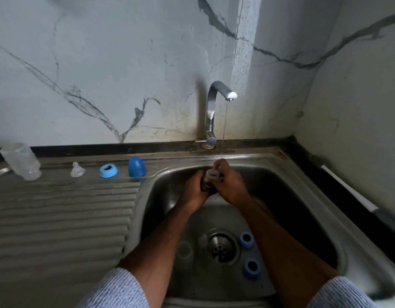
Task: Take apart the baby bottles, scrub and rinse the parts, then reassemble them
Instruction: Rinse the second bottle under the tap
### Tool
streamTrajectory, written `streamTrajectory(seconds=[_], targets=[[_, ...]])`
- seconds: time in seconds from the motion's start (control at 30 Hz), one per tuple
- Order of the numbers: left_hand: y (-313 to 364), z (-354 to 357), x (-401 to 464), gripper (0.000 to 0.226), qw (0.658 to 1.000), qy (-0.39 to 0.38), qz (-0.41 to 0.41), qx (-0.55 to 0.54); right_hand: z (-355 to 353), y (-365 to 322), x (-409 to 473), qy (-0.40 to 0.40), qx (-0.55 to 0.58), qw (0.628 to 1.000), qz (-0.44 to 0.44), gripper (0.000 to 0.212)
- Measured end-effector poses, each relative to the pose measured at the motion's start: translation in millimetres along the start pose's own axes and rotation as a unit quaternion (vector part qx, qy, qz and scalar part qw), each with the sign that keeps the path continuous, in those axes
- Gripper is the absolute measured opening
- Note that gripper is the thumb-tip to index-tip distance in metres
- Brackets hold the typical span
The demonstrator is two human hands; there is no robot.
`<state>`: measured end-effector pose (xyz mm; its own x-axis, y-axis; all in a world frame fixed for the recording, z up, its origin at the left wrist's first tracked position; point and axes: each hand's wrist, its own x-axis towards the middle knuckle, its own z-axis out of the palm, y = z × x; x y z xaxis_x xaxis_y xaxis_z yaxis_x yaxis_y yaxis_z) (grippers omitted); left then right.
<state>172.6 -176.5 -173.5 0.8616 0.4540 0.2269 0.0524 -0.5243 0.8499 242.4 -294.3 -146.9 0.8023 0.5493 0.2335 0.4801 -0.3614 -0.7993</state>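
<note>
Nearest the camera, two striped sleeves (116, 290) lead forearms out over the steel sink (338, 247). On the basin floor two blue collar rings (246, 239) lie right of the drain (221, 246), one behind the other, and a clear bottle (185, 252) lies left of the drain, blurred by the wet metal; a small clear piece beside the drain is too faint to name.

Farther in, toward the back wall of the basin, the left hand (195, 190) and right hand (231, 185) meet under a thin stream of water (225, 121). Both have fingers curled around a pale translucent bottle part (212, 174) held between them; its exact kind cannot be told.

On the ribbed drainboard (59, 210), along its back edge, stand from right to left a blue cap (136, 166), a blue ring (108, 171), a clear teat (77, 170) and a clear bottle body (21, 161) near the back left corner.

Behind the basin the chrome tap (214, 107) rises from the sink's back rim. On the dark counter (303, 150) along the right edge lies a white-handled tool (347, 185).
</note>
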Motion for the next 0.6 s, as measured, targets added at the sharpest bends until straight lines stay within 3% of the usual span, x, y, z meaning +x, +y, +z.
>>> streamTrajectory(seconds=[0.1, 0.27, 0.4, 0.43, 0.53, 0.6], targets=[[1, 0, -1, 0.047, 1.0, 0.007, 0.024, 0.012, 0, 7, 2, -0.036, -0.007, 0.999, -0.034, 0.003], [9, 3, -2, 0.048, 0.996, -0.038, 0.043, 0.061, -4, 5, 4, 0.041, -0.186, 0.981, -0.03, 0.045], [7, -8, -3, 0.047, 0.995, -0.016, 0.052, 0.084, -12, 7, 3, -0.078, -0.124, 0.973, -0.177, 0.039], [8, -10, -3, 0.048, 0.994, -0.01, 0.061, 0.086, -14, 7, 2, -0.075, -0.118, 0.978, -0.157, 0.042], [15, -5, -4, 0.049, 0.994, -0.021, 0.069, 0.077, -16, 7, 2, 0.036, -0.15, 0.988, -0.018, 0.053], [16, 1, -5, 0.051, 0.993, -0.037, 0.069, 0.091, -15, 8, 3, 0.032, -0.159, 0.986, -0.034, 0.05]])
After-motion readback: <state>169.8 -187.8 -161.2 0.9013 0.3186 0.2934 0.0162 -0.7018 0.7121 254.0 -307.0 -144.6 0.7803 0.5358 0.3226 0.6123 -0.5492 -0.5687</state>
